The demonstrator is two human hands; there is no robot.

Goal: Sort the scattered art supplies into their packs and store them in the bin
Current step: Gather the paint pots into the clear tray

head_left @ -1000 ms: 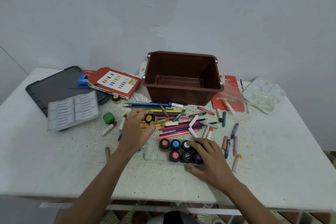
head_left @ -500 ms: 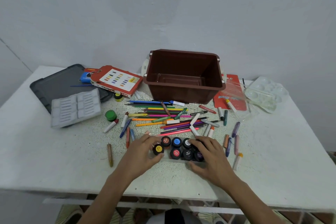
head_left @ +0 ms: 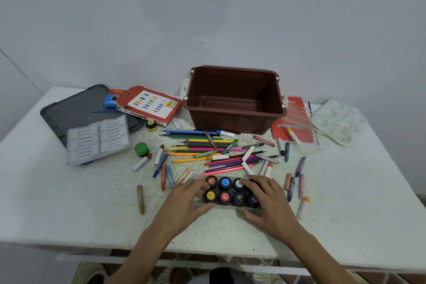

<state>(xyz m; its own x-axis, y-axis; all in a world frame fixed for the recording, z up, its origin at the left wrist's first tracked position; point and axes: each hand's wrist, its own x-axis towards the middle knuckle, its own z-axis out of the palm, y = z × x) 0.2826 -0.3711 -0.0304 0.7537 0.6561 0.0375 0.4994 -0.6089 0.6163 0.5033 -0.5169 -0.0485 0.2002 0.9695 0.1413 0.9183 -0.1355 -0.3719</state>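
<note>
Near the front edge of the table [head_left: 69, 203], the left hand [head_left: 184, 200] and right hand [head_left: 267, 200] each curl round an end of the clear paint pack [head_left: 227, 207], where 7 pots [head_left: 224, 196] show. The brown bin [head_left: 235, 117] by the back edge holds nothing yet, and pencils [head_left: 202, 145] and crayons [head_left: 299, 182] lie loose between, so most sorting seems undone.

A white speckled table [head_left: 69, 203] stands against a plain pale wall [head_left: 207, 18].
</note>
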